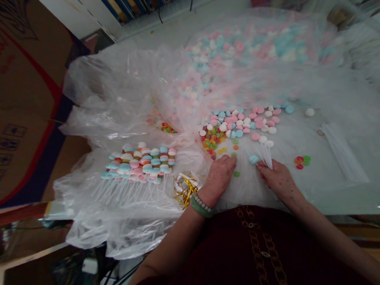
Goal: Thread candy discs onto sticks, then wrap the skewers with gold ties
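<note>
Pinching a bundle of thin white plastic sticks (267,156) just below frame centre, the right hand (279,180) has one tipped with a pale blue round candy (253,159). The left hand (219,178), fingers loosely curled, touches small green sweets (235,156); keeping that stick steady seems wise.

you can read nothing here. the cardboard box (14,98) at nine o'clock carries red curved lettering near its top, but it is cut off and too blurred to make out. lower on the same box, at about eight o'clock, a column of small framed symbols shows, too small to tell. no label or number is legible on anything else.
</note>
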A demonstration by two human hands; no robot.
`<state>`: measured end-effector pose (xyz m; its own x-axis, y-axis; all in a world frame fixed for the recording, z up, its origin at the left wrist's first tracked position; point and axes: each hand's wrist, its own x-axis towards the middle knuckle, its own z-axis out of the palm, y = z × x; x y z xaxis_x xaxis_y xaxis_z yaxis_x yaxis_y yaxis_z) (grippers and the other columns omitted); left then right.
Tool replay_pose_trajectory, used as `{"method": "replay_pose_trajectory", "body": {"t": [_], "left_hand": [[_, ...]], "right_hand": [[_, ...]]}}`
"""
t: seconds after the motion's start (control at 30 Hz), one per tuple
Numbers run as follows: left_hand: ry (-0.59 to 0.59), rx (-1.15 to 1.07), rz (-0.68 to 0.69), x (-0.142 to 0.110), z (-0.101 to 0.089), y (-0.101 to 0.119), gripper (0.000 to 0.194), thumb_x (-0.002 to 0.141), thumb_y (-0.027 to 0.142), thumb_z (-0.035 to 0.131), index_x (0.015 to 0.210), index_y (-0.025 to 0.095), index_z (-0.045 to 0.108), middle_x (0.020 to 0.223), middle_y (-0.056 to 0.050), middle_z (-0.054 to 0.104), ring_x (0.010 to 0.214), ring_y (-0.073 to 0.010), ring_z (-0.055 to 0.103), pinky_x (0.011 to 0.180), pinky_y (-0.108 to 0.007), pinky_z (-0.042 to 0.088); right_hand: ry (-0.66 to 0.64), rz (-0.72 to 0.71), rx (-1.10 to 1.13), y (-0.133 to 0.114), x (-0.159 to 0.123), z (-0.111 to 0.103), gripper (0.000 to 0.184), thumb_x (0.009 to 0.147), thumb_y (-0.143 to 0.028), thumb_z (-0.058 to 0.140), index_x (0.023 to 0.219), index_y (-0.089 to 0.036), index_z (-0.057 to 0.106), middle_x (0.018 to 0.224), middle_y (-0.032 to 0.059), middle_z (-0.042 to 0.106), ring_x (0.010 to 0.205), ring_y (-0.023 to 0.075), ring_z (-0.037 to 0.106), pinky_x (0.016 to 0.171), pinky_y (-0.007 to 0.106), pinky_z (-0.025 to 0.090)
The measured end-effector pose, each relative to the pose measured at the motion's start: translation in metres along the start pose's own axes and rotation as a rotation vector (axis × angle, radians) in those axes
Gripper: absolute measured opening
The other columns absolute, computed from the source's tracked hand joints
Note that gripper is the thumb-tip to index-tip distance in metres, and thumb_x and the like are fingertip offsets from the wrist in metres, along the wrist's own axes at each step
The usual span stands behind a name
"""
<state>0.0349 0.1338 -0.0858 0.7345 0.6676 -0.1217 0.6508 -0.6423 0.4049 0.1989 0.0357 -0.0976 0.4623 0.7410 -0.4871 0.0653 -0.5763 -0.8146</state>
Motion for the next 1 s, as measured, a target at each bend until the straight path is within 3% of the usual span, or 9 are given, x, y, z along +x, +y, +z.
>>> {"method": "replay_pose_trajectory", "body": {"t": [0.13,0.23,0.33,0.4,0.6,0.73,0.8,1.0], "left_hand": [[0.058,-0.215,-0.065,0.001,-0.004,-0.005,0.018,0.089,0.023,0.044,0.08,0.017,0.058,0.079,-0.003,0.056,0.076,-0.0144,0.052,0.072,-0.027,0.042],[0.143,-0.682,-0.281,0.004,-0.01,-0.005,0.016,0.085,0.028,0.048,0.075,0.017,0.053,0.066,0.001,0.052,0.061,-0.0104,0.05,0.057,-0.023,0.041],[0.041,-1.193,-0.438,0.005,-0.016,0.0,0.023,0.083,0.038,0.05,0.074,0.017,0.049,0.059,0.005,0.049,0.043,-0.0067,0.043,0.041,-0.02,0.033],[-0.015,-1.378,-0.462,0.006,-0.017,0.004,0.026,0.079,0.041,0.056,0.074,0.016,0.049,0.06,0.005,0.051,0.04,-0.006,0.045,0.038,-0.019,0.032],[-0.045,-1.45,-0.436,0.005,-0.018,0.005,0.026,0.073,0.037,0.063,0.07,0.015,0.051,0.055,0.005,0.052,0.039,-0.0062,0.047,0.036,-0.018,0.035],[-0.21,-1.385,-0.417,0.001,-0.016,0.003,0.027,0.07,0.037,0.068,0.069,0.014,0.054,0.049,0.005,0.052,0.036,-0.0067,0.045,0.033,-0.018,0.033],[-0.239,-1.413,-0.46,-0.001,-0.013,0.009,0.03,0.07,0.04,0.068,0.067,0.014,0.053,0.048,0.005,0.051,0.034,-0.0063,0.043,0.033,-0.018,0.032],[-0.06,-1.494,-0.584,0.0,-0.007,0.03,0.04,0.072,0.051,0.062,0.062,0.017,0.046,0.045,0.007,0.044,0.031,-0.0043,0.033,0.031,-0.019,0.023]], "right_hand": [[-0.063,-0.108,-0.085,-0.008,-0.01,0.001,0.024,0.076,-0.04,0.049,0.072,-0.019,0.059,0.052,-0.0019,0.051,0.047,0.0137,0.045,0.047,0.024,0.034],[-0.109,-0.204,-0.179,-0.015,-0.019,0.004,0.026,0.078,-0.04,0.047,0.069,-0.019,0.059,0.055,-0.0007,0.053,0.052,0.0144,0.048,0.049,0.024,0.034],[-0.148,-0.245,-0.21,-0.018,-0.024,0.008,0.027,0.08,-0.04,0.045,0.069,-0.02,0.06,0.058,0.0,0.055,0.056,0.0154,0.05,0.052,0.025,0.036],[-0.166,-0.265,-0.225,-0.018,-0.024,0.009,0.027,0.08,-0.04,0.045,0.071,-0.02,0.061,0.06,0.0004,0.057,0.058,0.0161,0.052,0.054,0.025,0.037],[-0.181,-0.341,-0.372,-0.015,-0.022,0.004,0.027,0.082,-0.036,0.041,0.074,-0.021,0.061,0.061,0.0006,0.058,0.059,0.0167,0.053,0.057,0.026,0.037],[-0.202,-0.462,-0.462,-0.015,-0.023,0.003,0.027,0.084,-0.033,0.038,0.072,-0.021,0.059,0.066,0.0023,0.059,0.064,0.0174,0.053,0.062,0.027,0.037],[-0.177,-0.491,-0.461,-0.017,-0.023,0.005,0.026,0.084,-0.033,0.038,0.073,-0.021,0.058,0.069,0.0033,0.059,0.067,0.0182,0.054,0.064,0.028,0.037],[-0.08,-0.391,-0.317,-0.027,-0.025,0.009,0.027,0.083,-0.039,0.042,0.071,-0.021,0.058,0.064,0.002,0.057,0.062,0.018,0.053,0.062,0.028,0.037]]}}
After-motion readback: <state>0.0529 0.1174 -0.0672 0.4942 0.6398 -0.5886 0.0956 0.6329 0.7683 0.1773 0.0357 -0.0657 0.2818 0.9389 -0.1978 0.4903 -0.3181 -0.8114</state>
